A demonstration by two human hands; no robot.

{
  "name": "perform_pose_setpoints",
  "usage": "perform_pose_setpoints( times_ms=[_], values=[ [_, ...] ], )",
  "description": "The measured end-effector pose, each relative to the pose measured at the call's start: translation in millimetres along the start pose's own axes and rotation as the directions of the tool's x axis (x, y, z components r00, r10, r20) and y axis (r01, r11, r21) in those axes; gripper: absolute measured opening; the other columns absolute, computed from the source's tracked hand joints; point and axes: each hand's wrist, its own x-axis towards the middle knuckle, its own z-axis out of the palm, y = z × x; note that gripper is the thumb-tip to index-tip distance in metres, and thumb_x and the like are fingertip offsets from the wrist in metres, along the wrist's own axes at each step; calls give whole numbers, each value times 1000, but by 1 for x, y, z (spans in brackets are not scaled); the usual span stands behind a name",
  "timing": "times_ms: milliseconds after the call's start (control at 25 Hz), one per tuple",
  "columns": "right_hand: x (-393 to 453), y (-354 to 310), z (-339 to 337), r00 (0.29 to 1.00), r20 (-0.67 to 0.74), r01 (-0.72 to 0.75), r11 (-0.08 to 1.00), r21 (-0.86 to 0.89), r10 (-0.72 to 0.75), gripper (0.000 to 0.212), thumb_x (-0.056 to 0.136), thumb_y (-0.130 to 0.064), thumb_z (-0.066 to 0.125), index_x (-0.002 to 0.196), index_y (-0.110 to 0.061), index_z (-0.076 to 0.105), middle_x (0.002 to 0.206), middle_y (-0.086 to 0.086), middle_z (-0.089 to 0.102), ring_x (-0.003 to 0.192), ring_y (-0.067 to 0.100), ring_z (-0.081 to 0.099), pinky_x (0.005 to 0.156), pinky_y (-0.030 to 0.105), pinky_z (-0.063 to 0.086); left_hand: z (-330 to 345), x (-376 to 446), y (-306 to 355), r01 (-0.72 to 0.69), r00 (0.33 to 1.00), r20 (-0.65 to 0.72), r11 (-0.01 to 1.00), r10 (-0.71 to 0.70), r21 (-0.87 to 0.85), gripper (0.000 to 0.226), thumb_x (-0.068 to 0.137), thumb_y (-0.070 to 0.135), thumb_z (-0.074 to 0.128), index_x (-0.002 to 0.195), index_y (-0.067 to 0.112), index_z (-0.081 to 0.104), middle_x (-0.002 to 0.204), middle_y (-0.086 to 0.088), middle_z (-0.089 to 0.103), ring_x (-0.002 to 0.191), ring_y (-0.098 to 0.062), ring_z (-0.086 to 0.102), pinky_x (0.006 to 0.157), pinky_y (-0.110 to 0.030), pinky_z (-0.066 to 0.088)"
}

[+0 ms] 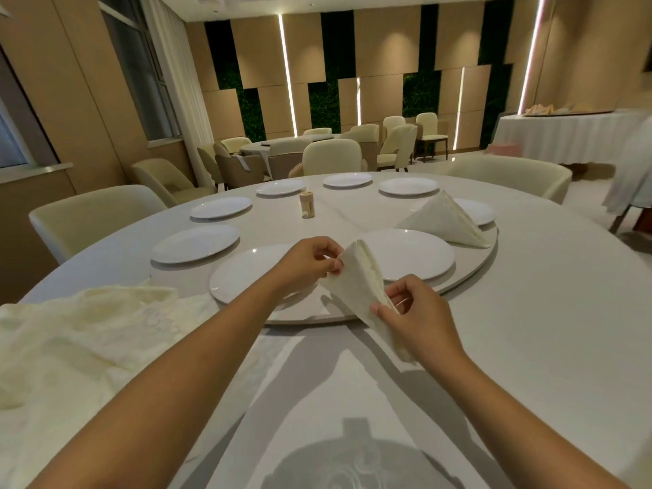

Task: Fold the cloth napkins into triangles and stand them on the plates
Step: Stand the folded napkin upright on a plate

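Observation:
I hold a cream cloth napkin [360, 287] folded into a narrow cone, lifted above the table's front. My left hand [310, 259] pinches its upper tip, and my right hand [412, 308] pinches its lower side edge. Below it lie two white plates [247, 273] [420, 252] on the round turntable [472, 270]. Another napkin folded into a triangle [448, 220] stands on a plate [480, 210] at the right. Several more bare plates [194, 241] ring the turntable.
A heap of loose cream napkins [88, 330] lies on the table at the left. A small wooden toothpick holder [307, 204] stands mid-turntable. Cream chairs [91, 213] surround the round white table [547, 330]. A draped side table [564, 132] stands at the far right.

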Motion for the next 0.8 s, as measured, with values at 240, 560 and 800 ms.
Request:
perform_pose_setpoints(
  times_ms=[240,560,800],
  values=[
    [28,18,46,999,-43,-9,1000,16,9,21,83,-28,71,90,-23,52,85,-10,55,74,3,53,53,12,37,8,42,-30,36,999,-18,998,-35,58,22,90,3,53,102,19,64,105,4,63,91,-13,61,80,-25,52],
    [68,19,102,996,-86,29,999,-20,-30,14,92,-28,59,98,-23,47,97,-7,49,82,9,55,64,12,46,-7,86,-32,124,992,28,992,-125,25,34,98,49,39,113,21,50,117,1,54,104,-19,58,91,-34,51],
    [90,22,125,993,-111,30,997,-75,-38,29,90,-38,61,110,-22,48,104,-7,49,94,12,54,80,21,52,-3,106,-47,13,992,-122,962,21,272,28,96,43,50,110,19,57,108,4,58,93,-14,54,78,-25,43]
  ],
)
